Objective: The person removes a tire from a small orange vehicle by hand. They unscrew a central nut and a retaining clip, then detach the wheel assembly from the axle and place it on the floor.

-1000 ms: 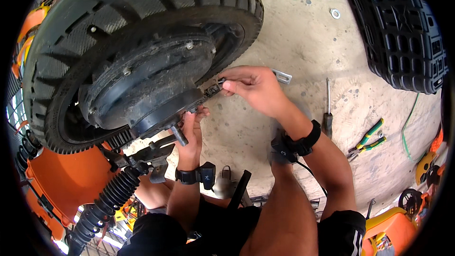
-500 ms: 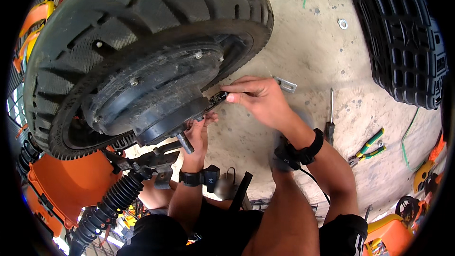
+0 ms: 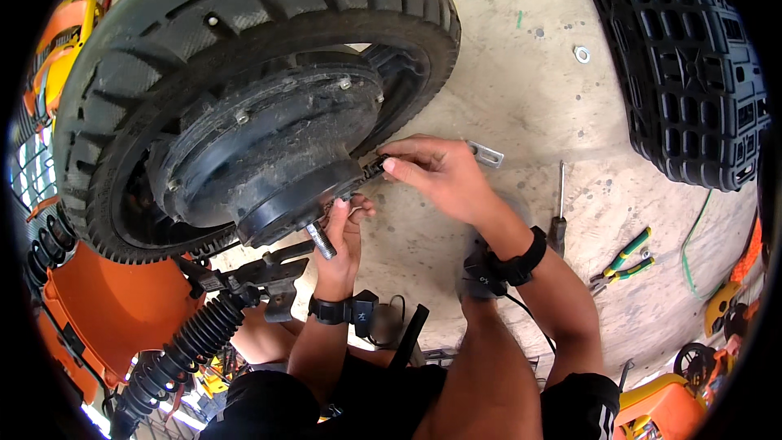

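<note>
A large black wheel with a chunky tyre (image 3: pixel 269 0) and a dusty hub motor (image 3: pixel 269 143) fills the upper left. From the underside of the hub a threaded axle (image 3: pixel 321 240) sticks out. My right hand (image 3: pixel 444 175) pinches a small dark part (image 3: pixel 374 166) at the hub's right side between thumb and fingers; its exact kind is unclear. Just below, my left hand (image 3: pixel 344 236) has its thumb up against the hub's lower edge beside the axle. Its fingers are curled, and whatever lies between them is hidden.
A slotted metal plate (image 3: pixel 486 154), a nut (image 3: pixel 582 54), a screwdriver (image 3: pixel 559 224) and green-handled pliers (image 3: pixel 627 262) lie on the floor. At upper right stands a black plastic basket (image 3: pixel 684 73). A coil-spring shock absorber (image 3: pixel 191 342) and orange bodywork (image 3: pixel 122 301) are at lower left.
The wheel has turned slightly: the pale spot on its tread and the hub bolts have moved up and to the right. Both hands stay at about the same places on the hub.
</note>
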Tool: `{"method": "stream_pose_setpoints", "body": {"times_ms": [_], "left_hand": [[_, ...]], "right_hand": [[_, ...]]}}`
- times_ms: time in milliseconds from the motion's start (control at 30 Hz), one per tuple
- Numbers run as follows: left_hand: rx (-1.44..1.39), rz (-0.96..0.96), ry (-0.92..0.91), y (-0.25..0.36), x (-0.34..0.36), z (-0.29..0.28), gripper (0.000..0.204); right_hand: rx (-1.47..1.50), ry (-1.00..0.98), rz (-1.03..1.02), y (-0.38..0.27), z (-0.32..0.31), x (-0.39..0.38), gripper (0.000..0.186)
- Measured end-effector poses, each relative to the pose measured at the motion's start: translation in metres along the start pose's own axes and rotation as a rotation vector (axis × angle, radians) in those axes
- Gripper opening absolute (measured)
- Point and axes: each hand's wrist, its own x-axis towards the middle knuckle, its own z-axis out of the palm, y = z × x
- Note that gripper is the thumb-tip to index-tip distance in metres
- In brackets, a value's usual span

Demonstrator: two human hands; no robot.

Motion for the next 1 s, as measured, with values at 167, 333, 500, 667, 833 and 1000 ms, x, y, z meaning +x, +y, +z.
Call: {"method": "stream_pose_setpoints", "body": {"times_ms": [167,333,500,667,833,1000], "left_hand": [[-0.013,-0.038,-0.02,0.004,-0.003,0.005,0.019],[-0.103,-0.059,0.008,0.006,-0.007,0.002,0.02],[-0.105,0.069,0.007,0.006,-0.013,-0.02,0.022],[-0.091,0.074,-0.079,0.01,-0.012,-0.03,0.028],[-0.027,0.101,-0.062,0.012,-0.011,-0.027,0.027],[0.133,0.256,-0.044,0.006,-0.005,-0.035,0.026]], "right_hand": [[0.087,0.097,-0.007,0.001,0.0,0.0,0.02],[0.423,-0.09,0.031,0.0,-0.019,0.006,0.027],[-0.534,-0.151,-0.219,-0.029,-0.01,0.003,0.03],[-0.753,-0.197,-0.227,-0.031,-0.001,0.005,0.032],[-0.855,-0.136,-0.14,-0.028,0.014,0.002,0.031],[-0.816,-0.104,-0.226,-0.011,0.021,0.001,0.028]]}}
